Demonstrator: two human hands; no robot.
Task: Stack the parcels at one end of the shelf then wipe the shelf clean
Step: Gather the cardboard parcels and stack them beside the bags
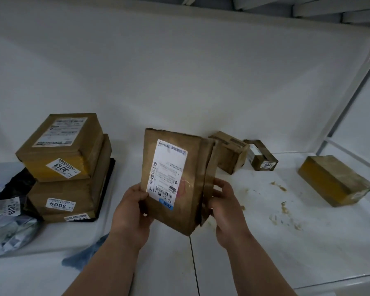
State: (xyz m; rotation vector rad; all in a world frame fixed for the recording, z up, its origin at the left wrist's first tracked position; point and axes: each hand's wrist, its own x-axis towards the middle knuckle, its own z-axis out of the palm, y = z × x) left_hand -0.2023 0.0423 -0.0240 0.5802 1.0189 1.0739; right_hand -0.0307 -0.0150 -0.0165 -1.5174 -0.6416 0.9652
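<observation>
The parcel, a flat brown cardboard one with a white shipping label on its face, was held up above the white shelf, tilted on end near the middle. The left hand gripped its lower left edge, thumb curled over the front beside the label; the right hand gripped the lower right edge, fingers curled round the side.

At the left end stood a stack of parcels: a box tagged 3013 on top, one tagged 3004 beneath it, and a thinner one under that, resting on something black and flat. Just left of the stack lay a black mailing bag tagged 2019, and below it a pale grey plastic bag. A blue cloth lay at the shelf's front edge, partly hidden by the left forearm.

Behind the held parcel, against the back wall, sat a small brown box, and just right of it a smaller box with a white label. Well apart, toward the right end, lay a taped brown box. Brownish stains spotted the shelf between the right hand and that box.
</observation>
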